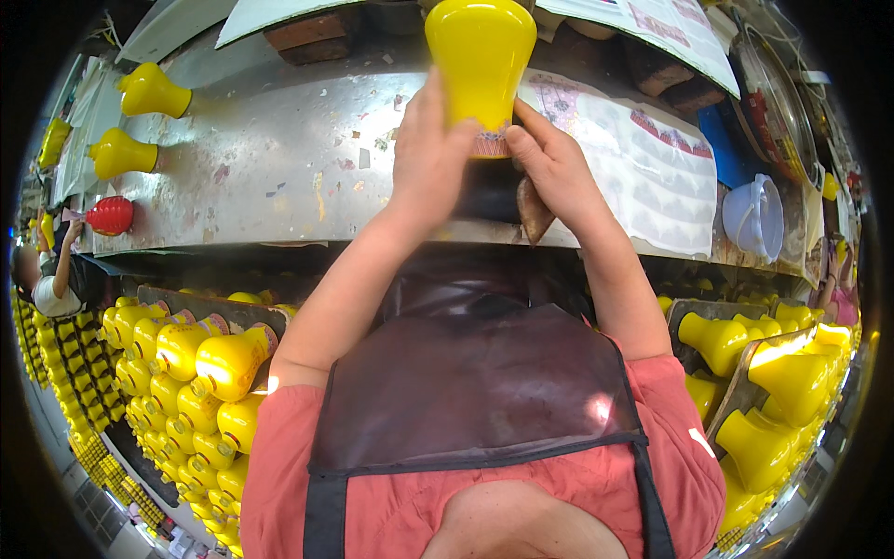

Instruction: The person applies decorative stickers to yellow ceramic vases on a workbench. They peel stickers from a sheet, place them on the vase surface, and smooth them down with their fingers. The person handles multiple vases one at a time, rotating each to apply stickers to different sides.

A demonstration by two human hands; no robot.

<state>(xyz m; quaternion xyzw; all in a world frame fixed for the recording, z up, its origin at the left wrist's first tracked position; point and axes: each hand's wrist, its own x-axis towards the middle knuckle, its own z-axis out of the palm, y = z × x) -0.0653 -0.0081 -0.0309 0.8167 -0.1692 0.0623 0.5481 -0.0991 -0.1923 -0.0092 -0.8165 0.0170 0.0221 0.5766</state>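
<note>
In front of me at the bench is a glossy yellow vase (480, 65), its wide end away from me. A patterned pink-and-blue band (491, 142) circles its near, narrower end. My left hand (428, 154), slightly blurred, is closed along the vase's left side, with its thumb by the band. On the other side, my right hand (556, 168) has thumb and forefinger against the band's right edge. Tucked under that hand's other fingers is a brown, flat, pointed piece (534, 212). What carries the vase's far end is mostly hidden.
Printed sheets (652, 177) lie right of the vase, near a pale blue bucket (752, 216). Yellow vases (154, 91) and a red ribbed object (110, 215) stand at left. Racks of yellow vases (200, 410) flank me. Another person (56, 279) is far left.
</note>
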